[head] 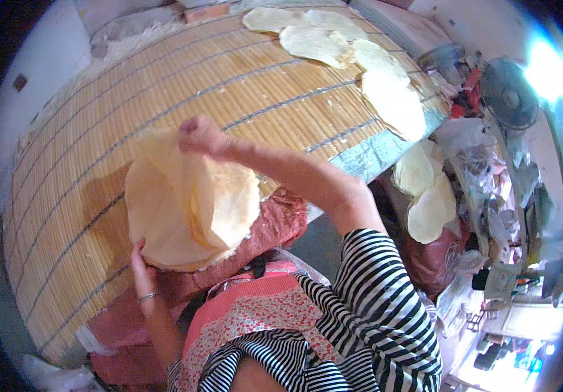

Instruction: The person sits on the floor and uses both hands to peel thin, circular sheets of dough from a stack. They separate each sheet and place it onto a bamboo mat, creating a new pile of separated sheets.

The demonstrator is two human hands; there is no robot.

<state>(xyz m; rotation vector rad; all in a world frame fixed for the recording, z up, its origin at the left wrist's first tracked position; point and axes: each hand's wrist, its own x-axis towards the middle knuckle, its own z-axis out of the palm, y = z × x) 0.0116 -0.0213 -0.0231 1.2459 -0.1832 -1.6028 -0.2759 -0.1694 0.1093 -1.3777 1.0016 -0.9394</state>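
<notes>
A stack of thin, round, pale flatbread-like sheets (156,210) rests near the front edge of a slatted mat, partly over red fabric. My right hand (203,137) is closed above the stack's far side and pinches the raised edge of one translucent sheet (169,157), which hangs folded from it. At the stack's near left edge is my left hand (139,255), its fingers against the rim, with a thin bracelet on the wrist; whether it grips the rim is hard to tell.
More pale sheets (313,44) lie overlapping along the mat's far right side. Others (431,210) lie over a red covering (431,259) at the right. A round fan-like object (509,98) and plastic bags (499,191) crowd the right. A brick (207,13) sits beyond the slatted mat (164,93).
</notes>
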